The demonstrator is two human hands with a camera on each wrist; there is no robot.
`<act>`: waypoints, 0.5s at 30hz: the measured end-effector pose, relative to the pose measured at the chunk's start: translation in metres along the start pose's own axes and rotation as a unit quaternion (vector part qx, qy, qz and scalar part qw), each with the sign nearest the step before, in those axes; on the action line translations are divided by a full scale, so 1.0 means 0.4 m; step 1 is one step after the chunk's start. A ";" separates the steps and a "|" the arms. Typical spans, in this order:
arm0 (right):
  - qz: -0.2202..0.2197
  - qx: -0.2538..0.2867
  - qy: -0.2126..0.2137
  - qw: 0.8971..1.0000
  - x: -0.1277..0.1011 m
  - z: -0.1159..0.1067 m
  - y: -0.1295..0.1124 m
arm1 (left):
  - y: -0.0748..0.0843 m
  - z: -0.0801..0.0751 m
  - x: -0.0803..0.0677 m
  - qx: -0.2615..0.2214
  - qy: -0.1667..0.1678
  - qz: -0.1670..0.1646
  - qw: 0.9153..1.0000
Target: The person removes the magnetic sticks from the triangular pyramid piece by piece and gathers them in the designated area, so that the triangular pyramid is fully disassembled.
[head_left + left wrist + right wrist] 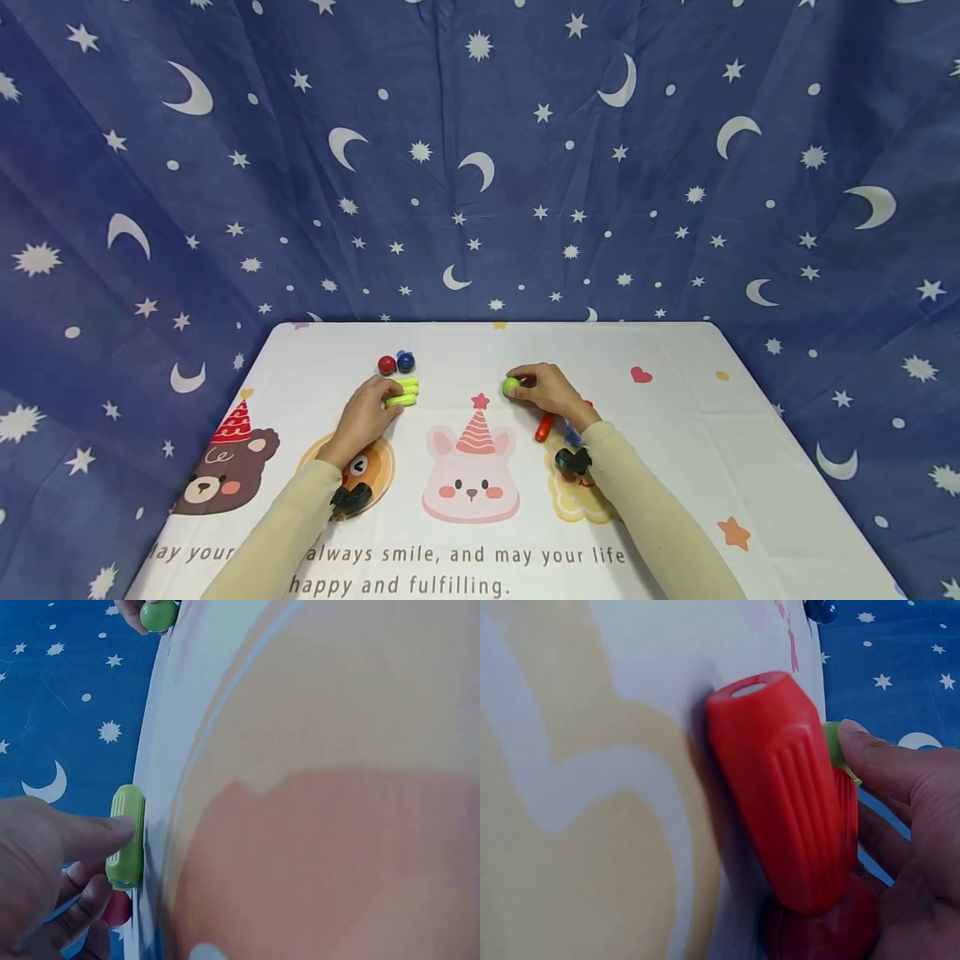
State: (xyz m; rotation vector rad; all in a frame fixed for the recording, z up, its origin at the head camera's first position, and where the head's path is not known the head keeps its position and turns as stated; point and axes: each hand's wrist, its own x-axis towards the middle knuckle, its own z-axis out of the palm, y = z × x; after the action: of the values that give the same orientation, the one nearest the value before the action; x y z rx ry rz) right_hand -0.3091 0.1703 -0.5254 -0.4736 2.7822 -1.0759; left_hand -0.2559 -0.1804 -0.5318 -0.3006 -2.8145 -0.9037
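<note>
The red ribbed plastic handle (780,787) is lying nearest, under the right hand (551,392), which is pinching a small green ball (511,385). At nine o'clock, the left hand (367,414) is gripping stacked yellow-green plastic bars (402,392); red (386,365) and blue (406,362) balls are sitting at their twelve o'clock.

Even, soft light fills the head view, with faint shadows on the desk (675,433). Both wrist views are blurred up close, tinted blue, the red handle (780,787) soft-edged.
</note>
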 end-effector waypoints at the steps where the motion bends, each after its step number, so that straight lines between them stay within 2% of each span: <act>1: -0.003 -0.001 0.000 1.000 -0.001 -0.001 0.000 | 0.003 -0.001 -0.001 0.002 0.002 0.000 1.000; 10: -0.018 -0.004 0.010 1.000 -0.021 -0.015 0.003 | 0.054 -0.014 -0.005 0.022 0.047 0.057 0.997; 15: -0.007 -0.008 0.022 1.000 -0.037 -0.024 0.004 | 0.095 -0.015 -0.006 -0.003 0.040 0.071 0.997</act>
State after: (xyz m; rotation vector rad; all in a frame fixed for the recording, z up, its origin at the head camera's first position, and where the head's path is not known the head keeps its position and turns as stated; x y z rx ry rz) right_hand -0.2975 0.1826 -0.5193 -0.4782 2.8312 -1.0817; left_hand -0.2439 -0.1541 -0.5066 -0.4491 -2.6783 -0.8725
